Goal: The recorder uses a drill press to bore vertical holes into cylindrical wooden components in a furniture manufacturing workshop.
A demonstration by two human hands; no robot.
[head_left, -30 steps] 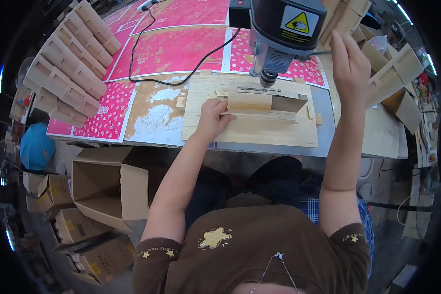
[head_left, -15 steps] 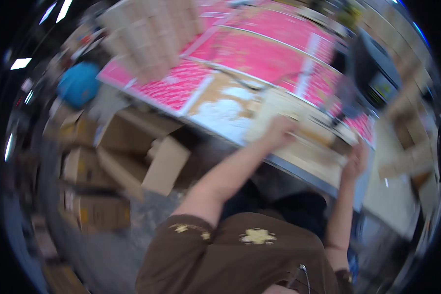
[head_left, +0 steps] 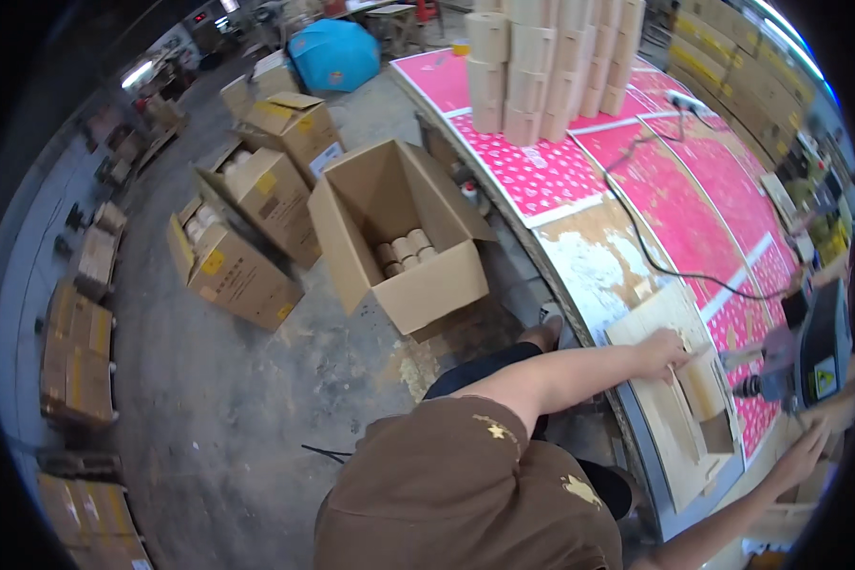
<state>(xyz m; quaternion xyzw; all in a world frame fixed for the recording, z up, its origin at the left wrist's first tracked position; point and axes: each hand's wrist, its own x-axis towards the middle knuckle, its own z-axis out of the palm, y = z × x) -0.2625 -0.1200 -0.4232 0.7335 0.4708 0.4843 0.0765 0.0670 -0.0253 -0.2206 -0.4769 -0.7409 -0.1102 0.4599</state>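
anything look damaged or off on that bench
Yes: the pink patterned covering on the long workbench is worn away beside the left hand, leaving a bare brown and white patch. The black cable trails loosely across it.

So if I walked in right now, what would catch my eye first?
Probably the bright pink patterned sheets covering the long workbench, with pale cylindrical wooden boxes stacked at its far end. On the floor beside it, an open cardboard carton holds more of those cylinders. Nearer, the left hand rests on a small wooden box beneath a drill press.
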